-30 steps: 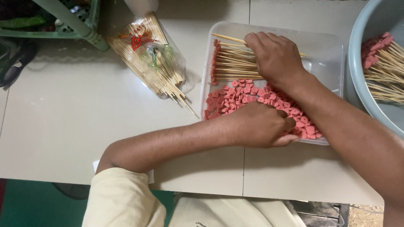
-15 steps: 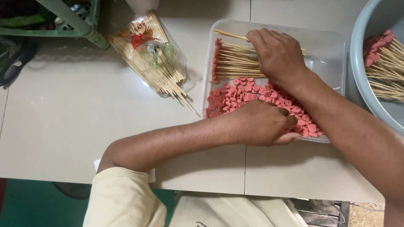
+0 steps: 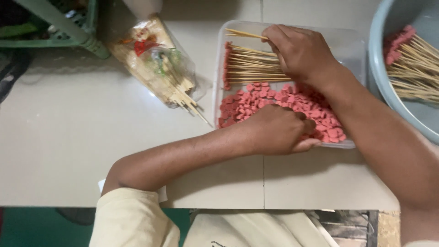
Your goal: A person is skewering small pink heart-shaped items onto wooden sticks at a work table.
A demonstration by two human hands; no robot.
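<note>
The right hand (image 3: 299,52) hides the blunt ends of the thin wooden skewers (image 3: 249,68) beneath it; its grasp cannot be told. The curled left hand (image 3: 274,130) covers some small pink sausage slices (image 3: 256,98). The round grey plastic basin (image 3: 388,91), right of both hands, runs off the edge.

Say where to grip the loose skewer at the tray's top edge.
Probably the bare wooden shaft of the loose skewer, pinched from above near its free left end. It lies flat, apart from the stacked skewers; the right hand covers its other end.
</note>
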